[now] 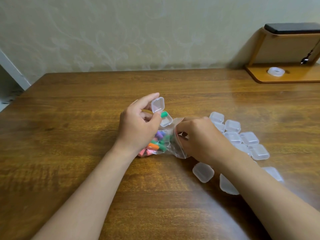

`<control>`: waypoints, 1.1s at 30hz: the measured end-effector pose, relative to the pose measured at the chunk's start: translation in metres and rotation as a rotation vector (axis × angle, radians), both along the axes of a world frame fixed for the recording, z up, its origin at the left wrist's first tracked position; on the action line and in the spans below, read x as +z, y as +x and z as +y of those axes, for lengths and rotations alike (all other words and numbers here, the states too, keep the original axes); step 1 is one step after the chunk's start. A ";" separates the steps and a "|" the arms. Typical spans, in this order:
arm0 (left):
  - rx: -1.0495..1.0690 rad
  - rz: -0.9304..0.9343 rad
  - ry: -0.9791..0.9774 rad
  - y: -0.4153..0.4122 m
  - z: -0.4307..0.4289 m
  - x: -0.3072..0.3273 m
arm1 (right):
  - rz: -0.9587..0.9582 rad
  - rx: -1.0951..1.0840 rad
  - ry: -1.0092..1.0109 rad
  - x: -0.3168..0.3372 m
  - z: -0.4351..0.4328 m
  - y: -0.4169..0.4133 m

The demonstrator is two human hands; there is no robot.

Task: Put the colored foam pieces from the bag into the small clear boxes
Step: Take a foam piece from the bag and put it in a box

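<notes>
My left hand holds a small clear box above the table with its hinged lid flipped up. A green foam piece lies in the box. Below it a clear zip bag lies on the wooden table, holding several foam pieces in orange, pink, purple and green. My right hand rests at the bag's open mouth with its fingers curled into the opening; the fingertips are hidden.
Several shut clear boxes lie in a loose group to the right, some under my right forearm. A wooden shelf at the back right carries a white ring and a dark phone.
</notes>
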State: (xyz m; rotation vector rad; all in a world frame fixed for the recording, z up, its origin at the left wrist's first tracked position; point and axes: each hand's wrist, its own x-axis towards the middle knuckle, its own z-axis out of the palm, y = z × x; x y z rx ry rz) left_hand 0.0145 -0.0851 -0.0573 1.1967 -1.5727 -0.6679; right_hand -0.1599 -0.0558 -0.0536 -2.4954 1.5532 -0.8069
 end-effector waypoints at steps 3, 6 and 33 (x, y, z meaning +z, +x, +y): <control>0.008 0.020 -0.004 0.001 -0.002 -0.002 | -0.006 -0.016 -0.017 0.005 0.003 -0.002; 0.008 0.023 -0.005 0.002 -0.003 -0.003 | -0.041 -0.073 -0.039 0.012 0.005 -0.012; -0.174 0.087 0.035 -0.002 0.006 0.007 | -0.146 0.110 -0.323 0.007 0.005 -0.002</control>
